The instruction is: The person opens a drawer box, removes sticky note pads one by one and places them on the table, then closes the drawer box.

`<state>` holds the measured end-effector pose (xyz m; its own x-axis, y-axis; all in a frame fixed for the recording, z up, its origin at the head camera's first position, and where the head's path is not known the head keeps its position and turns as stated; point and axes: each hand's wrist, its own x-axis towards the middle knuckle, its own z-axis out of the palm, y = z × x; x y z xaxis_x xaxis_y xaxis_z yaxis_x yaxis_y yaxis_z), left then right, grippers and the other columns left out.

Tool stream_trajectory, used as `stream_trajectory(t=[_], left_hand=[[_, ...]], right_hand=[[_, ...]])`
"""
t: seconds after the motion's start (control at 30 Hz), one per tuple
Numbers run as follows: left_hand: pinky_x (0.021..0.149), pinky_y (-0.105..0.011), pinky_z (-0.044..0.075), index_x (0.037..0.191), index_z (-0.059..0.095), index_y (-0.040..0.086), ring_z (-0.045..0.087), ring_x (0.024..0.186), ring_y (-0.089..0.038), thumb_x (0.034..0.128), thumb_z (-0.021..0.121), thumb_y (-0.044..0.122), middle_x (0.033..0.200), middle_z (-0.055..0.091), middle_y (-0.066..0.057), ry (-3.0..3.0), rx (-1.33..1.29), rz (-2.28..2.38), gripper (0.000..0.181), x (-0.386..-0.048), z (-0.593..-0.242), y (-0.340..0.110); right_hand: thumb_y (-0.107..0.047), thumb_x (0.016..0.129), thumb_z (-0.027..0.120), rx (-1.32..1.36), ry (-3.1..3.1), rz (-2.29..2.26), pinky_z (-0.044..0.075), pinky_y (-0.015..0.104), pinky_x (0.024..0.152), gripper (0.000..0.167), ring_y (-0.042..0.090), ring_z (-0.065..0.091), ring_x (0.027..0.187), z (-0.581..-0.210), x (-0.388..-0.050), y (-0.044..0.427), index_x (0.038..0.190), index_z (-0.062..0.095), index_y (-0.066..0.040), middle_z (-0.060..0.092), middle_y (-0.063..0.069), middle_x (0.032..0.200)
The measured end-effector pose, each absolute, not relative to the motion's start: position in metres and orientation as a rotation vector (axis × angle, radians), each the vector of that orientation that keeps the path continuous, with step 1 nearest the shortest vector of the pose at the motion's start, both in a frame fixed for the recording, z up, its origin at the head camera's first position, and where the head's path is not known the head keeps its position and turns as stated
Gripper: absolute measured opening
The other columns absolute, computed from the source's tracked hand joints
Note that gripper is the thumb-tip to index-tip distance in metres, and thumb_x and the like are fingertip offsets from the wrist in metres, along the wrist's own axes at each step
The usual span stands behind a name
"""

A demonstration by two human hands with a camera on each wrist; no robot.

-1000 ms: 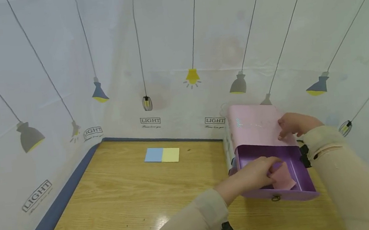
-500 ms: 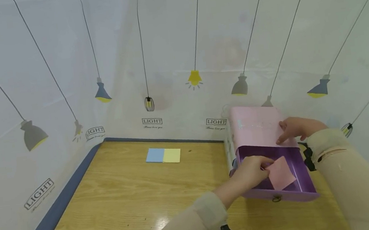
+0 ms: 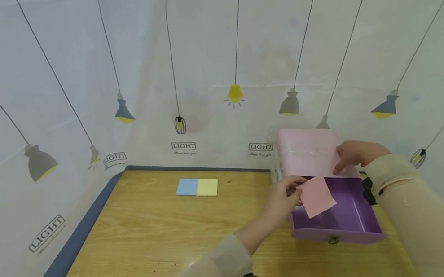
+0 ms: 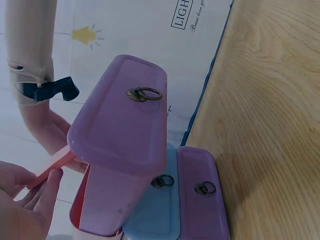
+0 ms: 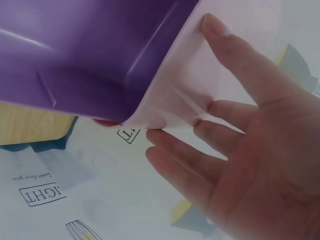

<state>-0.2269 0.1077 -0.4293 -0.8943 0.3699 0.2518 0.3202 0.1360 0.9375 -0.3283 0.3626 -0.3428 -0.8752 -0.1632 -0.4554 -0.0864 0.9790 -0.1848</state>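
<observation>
A pink sticky note pad [image 3: 317, 197] is pinched between the thumb and fingers of my left hand [image 3: 281, 202], above the left side of the pulled-out purple drawer [image 3: 351, 213]. In the left wrist view, the pad [image 4: 52, 167] shows its thin edge. The drawer belongs to a small drawer cabinet [image 3: 310, 149] with a pink top. At the cabinet's right edge rests my right hand [image 3: 358, 155]. The right wrist view shows that hand [image 5: 260, 150] with its thumb on the top and its fairly straight fingers at the side.
A blue square note pad [image 3: 187, 187] and a yellow one [image 3: 207, 187] lie side by side on the wooden table [image 3: 155, 236]. Below the open drawer, a light blue drawer [image 4: 160, 210] and another purple drawer [image 4: 202, 215] are closed. Lamp-printed sheeting [image 3: 205, 59] stands behind.
My left hand has lifted the pink note pad out of the drawer and moved it left and away from me. The right hand stays on the cabinet, its thumb shifted slightly.
</observation>
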Motion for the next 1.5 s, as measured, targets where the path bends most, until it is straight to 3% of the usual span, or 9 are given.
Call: stream_trajectory(t=[0.13,0.33,0.63,0.8,1.03,1.17,1.3,1.5], left_hand=[[0.065,-0.03,0.057,0.109,0.07,0.011,0.062,0.072,-0.005,0.0973,0.059,0.007,0.094,0.065,0.006,2.26,0.683,1.975,0.017,-0.224,-0.432,0.088],[0.066,-0.028,0.056,0.109,0.072,0.01,0.064,0.076,-0.007,0.0981,0.057,0.006,0.1,0.069,0.002,2.251,0.612,2.023,0.019,-0.221,-0.434,0.061],[0.071,-0.029,0.056,0.112,0.074,0.011,0.063,0.083,-0.011,0.0981,0.057,0.007,0.107,0.069,-0.001,2.362,0.399,1.966,0.022,-0.229,-0.455,0.015],[0.067,-0.03,0.054,0.112,0.073,0.011,0.06,0.084,-0.015,0.0928,0.064,0.005,0.103,0.066,-0.003,2.509,0.359,1.829,0.022,-0.233,-0.471,-0.005],[0.061,-0.03,0.055,0.126,0.061,0.002,0.062,0.082,-0.022,0.0847,0.067,-0.007,0.116,0.059,-0.017,2.472,0.279,1.702,0.043,-0.241,-0.499,-0.025],[0.079,-0.042,0.055,0.132,0.053,-0.004,0.061,0.1,-0.034,0.0772,0.073,-0.01,0.128,0.054,-0.023,2.539,0.28,1.551,0.059,-0.249,-0.519,-0.034],[0.1,-0.051,0.042,0.133,0.048,-0.01,0.05,0.119,-0.042,0.0706,0.078,-0.011,0.131,0.051,-0.028,2.606,0.309,1.412,0.069,-0.258,-0.541,-0.039],[0.104,-0.053,0.037,0.134,0.045,-0.012,0.047,0.122,-0.045,0.068,0.081,-0.01,0.131,0.049,-0.031,2.65,0.289,1.299,0.076,-0.269,-0.565,-0.044]], right_hand=[[-0.036,0.081,0.078,-0.184,2.636,-0.216,0.054,0.051,0.076,0.091,0.043,0.055,0.1,-0.342,-0.325,0.36,0.132,0.033,0.025,0.046,0.039,0.124],[-0.035,0.082,0.077,-0.215,2.623,-0.226,0.054,0.051,0.074,0.088,0.041,0.055,0.098,-0.34,-0.324,0.36,0.131,0.033,0.024,0.048,0.036,0.118],[-0.037,0.083,0.075,-0.248,2.625,-0.219,0.054,0.051,0.076,0.097,0.052,0.047,0.114,-0.344,-0.326,0.36,0.136,0.024,0.026,0.03,0.045,0.137],[-0.035,0.084,0.075,-0.267,2.634,-0.224,0.055,0.049,0.074,0.097,0.053,0.046,0.115,-0.342,-0.324,0.359,0.137,0.021,0.027,0.029,0.045,0.137],[-0.033,0.085,0.074,-0.234,2.62,-0.229,0.053,0.052,0.079,0.096,0.053,0.047,0.115,-0.337,-0.321,0.358,0.137,0.02,0.027,0.03,0.045,0.137],[-0.033,0.085,0.075,-0.212,2.609,-0.249,0.051,0.055,0.083,0.099,0.056,0.042,0.12,-0.336,-0.32,0.359,0.139,0.016,0.026,0.024,0.045,0.14],[-0.033,0.085,0.075,-0.202,2.611,-0.244,0.051,0.055,0.083,0.1,0.056,0.039,0.123,-0.338,-0.32,0.362,0.139,0.015,0.025,0.022,0.045,0.141],[-0.034,0.084,0.076,-0.179,2.614,-0.242,0.052,0.055,0.083,0.101,0.056,0.037,0.124,-0.341,-0.322,0.364,0.139,0.015,0.025,0.022,0.044,0.142]])
